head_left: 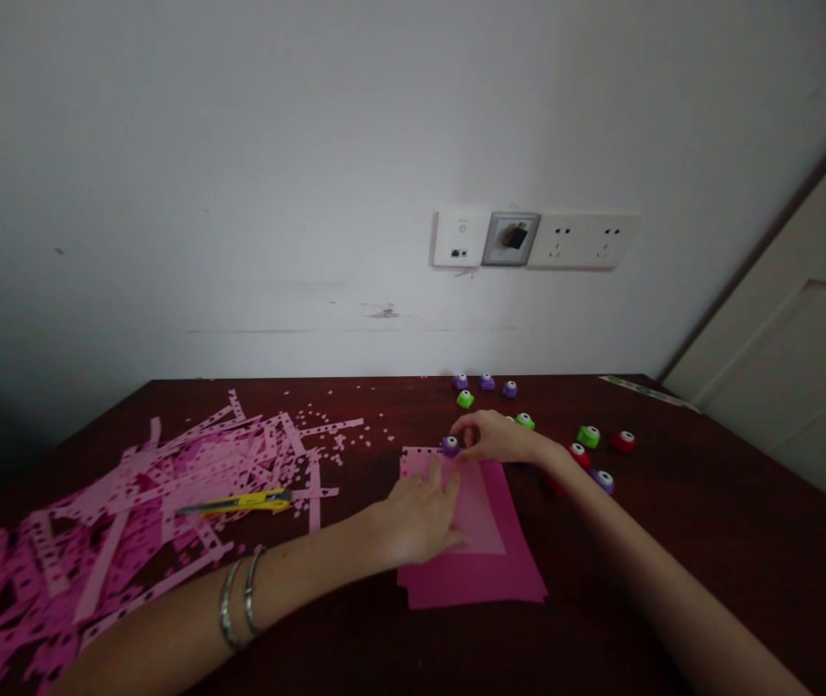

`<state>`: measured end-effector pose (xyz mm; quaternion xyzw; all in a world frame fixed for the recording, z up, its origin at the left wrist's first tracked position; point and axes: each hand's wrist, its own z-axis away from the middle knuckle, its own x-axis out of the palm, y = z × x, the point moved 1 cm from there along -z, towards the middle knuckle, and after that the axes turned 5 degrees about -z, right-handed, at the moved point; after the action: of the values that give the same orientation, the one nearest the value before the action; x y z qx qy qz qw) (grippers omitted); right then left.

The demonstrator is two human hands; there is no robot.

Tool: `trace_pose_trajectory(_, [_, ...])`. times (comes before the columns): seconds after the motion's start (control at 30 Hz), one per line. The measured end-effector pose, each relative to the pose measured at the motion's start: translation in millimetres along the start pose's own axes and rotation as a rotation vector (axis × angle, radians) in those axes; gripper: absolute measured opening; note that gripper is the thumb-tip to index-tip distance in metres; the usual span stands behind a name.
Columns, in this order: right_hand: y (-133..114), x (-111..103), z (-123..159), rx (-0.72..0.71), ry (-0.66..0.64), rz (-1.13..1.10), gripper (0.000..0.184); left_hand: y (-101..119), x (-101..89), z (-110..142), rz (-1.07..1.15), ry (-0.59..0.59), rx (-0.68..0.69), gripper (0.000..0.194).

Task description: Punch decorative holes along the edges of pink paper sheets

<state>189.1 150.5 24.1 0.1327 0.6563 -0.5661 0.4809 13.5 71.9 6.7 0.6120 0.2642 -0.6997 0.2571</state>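
My left hand (424,512) lies with fingers spread on a light pink sheet (482,527), pressing it onto a stack of darker pink paper (471,585). A row of small punched holes runs along the sheet's far edge and down its left side. At that far edge sits a small purple craft punch (451,446). Curved round the punch from the right is my right hand (492,437), its thumb and forefinger at the punch's sides. The fingertips' exact contact is partly hard to see.
Punched pink strips (166,493) pile up at left, a yellow utility knife (257,501) on them. Paper bits (340,443) scatter beside it. More punches stand around: purple (486,382), green (588,436), red (623,442). Wall sockets (583,242) are behind the table.
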Motion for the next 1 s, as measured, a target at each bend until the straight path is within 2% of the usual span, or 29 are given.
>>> trace_pose_trajectory(0.17, [4.5,6.6,-5.6,-0.033,0.005,0.002,0.029,-3.2,-0.8,-1.0,0.057,-0.047,-0.004,0.078])
trace_pose_trajectory(0.4, [4.9,7.6,-6.8,-0.038,0.023,0.025,0.027,-1.9,-5.0,-0.4,0.094,-0.083,-0.013,0.079])
trace_pose_trajectory(0.67, [10.3,6.1,-8.6,-0.053,0.104,0.052,0.022,-2.1,-6.3,0.2,0.078,-0.093,-0.014,0.076])
trace_pose_trajectory(0.83, [11.2,-10.8,-2.5,-0.017,0.176,0.095,0.023,-2.4,-5.0,-0.7,0.082,-0.096,-0.019,0.074])
trace_pose_trajectory(1.0, [22.5,-49.5,15.3,0.083,0.326,0.179,0.027,-2.5,-2.1,-1.6,0.091,-0.099,-0.019,0.075])
